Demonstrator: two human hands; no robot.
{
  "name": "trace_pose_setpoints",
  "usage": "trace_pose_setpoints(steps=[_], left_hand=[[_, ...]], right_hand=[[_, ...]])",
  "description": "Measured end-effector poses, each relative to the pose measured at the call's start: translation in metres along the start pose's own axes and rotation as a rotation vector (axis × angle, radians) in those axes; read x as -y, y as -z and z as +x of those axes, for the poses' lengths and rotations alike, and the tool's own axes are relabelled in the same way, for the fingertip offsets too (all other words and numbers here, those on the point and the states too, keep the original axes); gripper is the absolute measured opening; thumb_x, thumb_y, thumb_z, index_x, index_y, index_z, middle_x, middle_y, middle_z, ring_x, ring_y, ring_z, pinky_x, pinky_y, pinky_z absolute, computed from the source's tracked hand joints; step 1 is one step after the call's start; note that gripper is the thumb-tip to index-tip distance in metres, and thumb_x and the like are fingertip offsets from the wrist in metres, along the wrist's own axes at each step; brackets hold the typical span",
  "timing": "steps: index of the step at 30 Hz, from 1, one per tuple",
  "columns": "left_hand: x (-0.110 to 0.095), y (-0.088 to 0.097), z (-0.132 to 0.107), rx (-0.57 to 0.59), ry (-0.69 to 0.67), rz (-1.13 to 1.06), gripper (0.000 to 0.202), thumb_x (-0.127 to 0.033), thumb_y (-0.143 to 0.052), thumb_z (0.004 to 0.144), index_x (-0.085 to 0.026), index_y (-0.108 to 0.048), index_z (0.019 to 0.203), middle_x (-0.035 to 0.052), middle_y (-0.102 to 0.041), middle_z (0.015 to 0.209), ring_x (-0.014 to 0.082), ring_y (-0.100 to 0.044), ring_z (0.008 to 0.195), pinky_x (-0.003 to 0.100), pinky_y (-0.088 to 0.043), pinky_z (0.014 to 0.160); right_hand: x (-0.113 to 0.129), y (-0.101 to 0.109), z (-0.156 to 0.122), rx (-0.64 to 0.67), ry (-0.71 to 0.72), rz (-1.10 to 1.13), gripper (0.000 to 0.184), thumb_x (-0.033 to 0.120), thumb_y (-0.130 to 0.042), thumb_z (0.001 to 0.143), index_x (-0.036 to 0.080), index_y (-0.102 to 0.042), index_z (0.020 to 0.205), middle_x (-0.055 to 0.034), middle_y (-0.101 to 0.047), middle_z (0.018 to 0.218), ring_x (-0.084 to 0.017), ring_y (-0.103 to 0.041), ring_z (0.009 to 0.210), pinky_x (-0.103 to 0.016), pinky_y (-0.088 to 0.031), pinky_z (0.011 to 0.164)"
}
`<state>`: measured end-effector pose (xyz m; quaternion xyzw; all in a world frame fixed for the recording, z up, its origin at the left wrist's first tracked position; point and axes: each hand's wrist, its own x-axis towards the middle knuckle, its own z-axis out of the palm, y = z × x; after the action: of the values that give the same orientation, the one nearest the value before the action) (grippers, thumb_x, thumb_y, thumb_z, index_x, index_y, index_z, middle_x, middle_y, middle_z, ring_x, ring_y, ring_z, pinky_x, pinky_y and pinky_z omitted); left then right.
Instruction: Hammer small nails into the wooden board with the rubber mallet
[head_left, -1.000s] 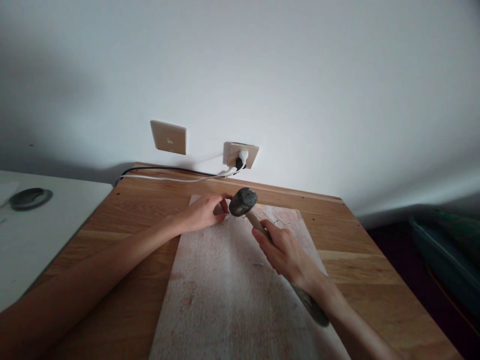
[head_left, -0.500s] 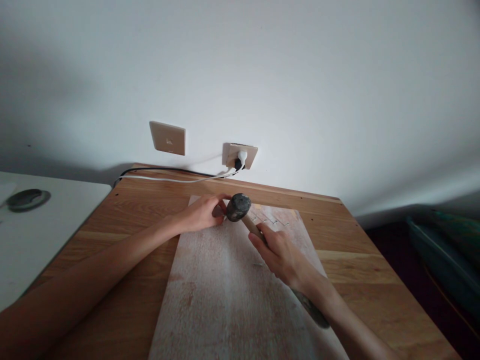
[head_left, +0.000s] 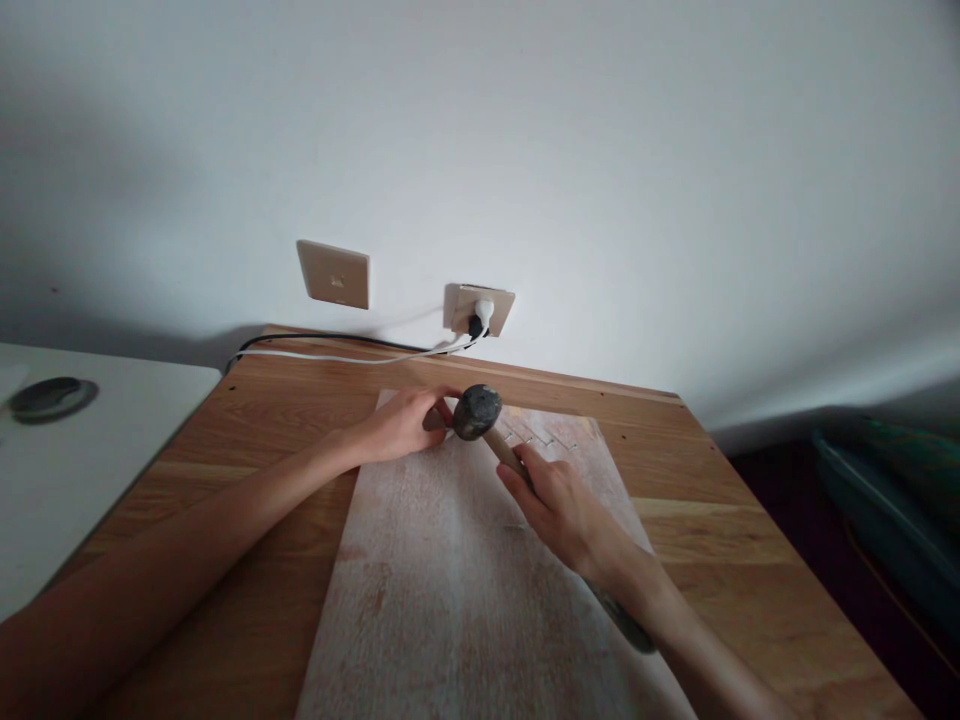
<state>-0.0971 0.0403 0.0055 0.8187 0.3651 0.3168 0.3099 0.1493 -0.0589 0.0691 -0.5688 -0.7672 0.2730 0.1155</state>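
My right hand (head_left: pixel 559 505) is wrapped round the handle of a mallet (head_left: pixel 478 410). Its dark, rounded head is held over the far part of a whitewashed wooden board (head_left: pixel 420 590), while the handle's dark end shows below my wrist. Left of the head, my left hand (head_left: pixel 409 425) rests at the board's far edge, thumb and fingers curled in a pinch. Whatever lies between those fingertips is mostly hidden by the mallet head. Several nails (head_left: pixel 550 442) stand in a row in the board to the right of the head. A loose thin nail-like piece (head_left: pixel 515 527) lies nearer me.
The board lies on a wooden table (head_left: pixel 720 560) against a white wall. White and black cables (head_left: pixel 360 358) run along the table's back to a wall socket (head_left: pixel 484 310). A second wall plate (head_left: pixel 334 273) is further left. A white surface (head_left: pixel 150 420) adjoins the table's left side.
The mallet and both hands keep the same place on the board. Only the camera view has shifted very slightly.
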Motion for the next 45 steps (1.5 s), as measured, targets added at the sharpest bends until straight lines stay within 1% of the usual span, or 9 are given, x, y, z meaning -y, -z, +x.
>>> trace_pose_setpoints(steps=[5, 10, 15, 19, 24, 31, 37, 41, 45], left_hand=[[0.0016, -0.0006, 0.0001, 0.016, -0.026, 0.012, 0.051, 0.000, -0.067, 0.073, -0.020, -0.067, 0.121, 0.0009, -0.078, 0.097, 0.0184, -0.074, 0.086, 0.026, -0.054, 0.079], [0.0027, -0.0012, -0.0001, -0.008, -0.043, 0.025, 0.056, 0.001, -0.066, 0.074, -0.021, -0.066, 0.125, 0.0000, -0.078, 0.096, 0.0172, -0.073, 0.083, 0.027, -0.053, 0.080], [0.0040, -0.0016, -0.0003, -0.007, -0.052, 0.009, 0.061, 0.003, -0.065, 0.073, -0.022, -0.065, 0.129, -0.0004, -0.078, 0.096, 0.0170, -0.073, 0.084, 0.026, -0.053, 0.078], [0.0022, -0.0010, -0.0005, -0.006, -0.035, 0.015, 0.057, 0.003, -0.065, 0.074, -0.021, -0.066, 0.126, 0.0002, -0.078, 0.096, 0.0170, -0.073, 0.083, 0.025, -0.053, 0.076], [0.0021, -0.0013, -0.0002, 0.000, -0.029, 0.019, 0.056, 0.001, -0.066, 0.076, -0.022, -0.066, 0.127, 0.0004, -0.078, 0.097, 0.0168, -0.073, 0.081, 0.026, -0.053, 0.075], [0.0094, -0.0039, -0.0005, -0.011, -0.070, -0.010, 0.071, 0.001, -0.065, 0.075, -0.025, -0.054, 0.140, -0.0005, -0.078, 0.097, 0.0177, -0.074, 0.082, 0.028, -0.054, 0.076], [0.0079, -0.0032, -0.0008, -0.001, -0.077, -0.026, 0.066, -0.001, -0.063, 0.077, -0.025, -0.053, 0.138, -0.0005, -0.078, 0.097, 0.0177, -0.075, 0.085, 0.028, -0.054, 0.076], [0.0064, -0.0034, -0.0004, 0.000, -0.079, -0.036, 0.069, -0.001, -0.061, 0.077, -0.025, -0.050, 0.141, -0.0007, -0.077, 0.097, 0.0177, -0.074, 0.085, 0.029, -0.054, 0.078], [0.0036, -0.0014, -0.0010, 0.008, -0.072, 0.000, 0.070, -0.005, -0.067, 0.074, -0.025, -0.051, 0.139, -0.0008, -0.075, 0.098, 0.0189, -0.073, 0.089, 0.032, -0.053, 0.084]], right_hand=[[-0.0011, -0.0017, -0.0026, -0.018, -0.003, -0.020, 0.022, 0.040, -0.038, 0.107, 0.024, -0.048, 0.095, 0.0005, -0.056, 0.065, -0.020, -0.055, 0.060, -0.030, -0.028, 0.058], [-0.0007, -0.0019, -0.0025, -0.019, -0.013, 0.005, 0.022, 0.038, -0.040, 0.106, 0.023, -0.052, 0.094, 0.0025, -0.053, 0.061, -0.018, -0.053, 0.055, -0.030, -0.027, 0.056], [0.0002, -0.0028, -0.0039, -0.027, 0.001, 0.017, 0.024, 0.038, -0.040, 0.106, 0.023, -0.050, 0.090, 0.0025, -0.053, 0.061, -0.017, -0.052, 0.054, -0.030, -0.027, 0.056], [0.0028, -0.0019, -0.0040, -0.033, 0.027, 0.008, 0.021, 0.037, -0.040, 0.106, 0.024, -0.047, 0.090, 0.0017, -0.054, 0.063, -0.017, -0.049, 0.055, -0.030, -0.028, 0.057], [0.0045, -0.0017, -0.0047, -0.032, 0.026, 0.011, 0.024, 0.039, -0.040, 0.107, 0.025, -0.047, 0.089, 0.0012, -0.057, 0.065, -0.017, -0.051, 0.057, -0.030, -0.029, 0.058], [0.0057, -0.0010, -0.0055, -0.008, 0.012, 0.020, 0.023, 0.038, -0.040, 0.107, 0.025, -0.046, 0.090, 0.0039, -0.053, 0.062, -0.016, -0.048, 0.053, -0.031, -0.027, 0.057], [0.0025, -0.0025, -0.0056, -0.032, 0.052, -0.042, 0.023, 0.039, -0.040, 0.108, 0.024, -0.047, 0.092, 0.0032, -0.054, 0.065, -0.017, -0.053, 0.058, -0.031, -0.030, 0.060], [0.0017, -0.0038, -0.0043, -0.034, 0.050, -0.030, 0.023, 0.037, -0.040, 0.107, 0.024, -0.048, 0.090, 0.0037, -0.055, 0.063, -0.016, -0.053, 0.055, -0.030, -0.031, 0.057], [-0.0020, -0.0017, -0.0072, -0.042, 0.027, 0.017, 0.024, 0.038, -0.042, 0.107, 0.024, -0.051, 0.089, 0.0047, -0.053, 0.059, -0.016, -0.054, 0.052, -0.029, -0.031, 0.054]])
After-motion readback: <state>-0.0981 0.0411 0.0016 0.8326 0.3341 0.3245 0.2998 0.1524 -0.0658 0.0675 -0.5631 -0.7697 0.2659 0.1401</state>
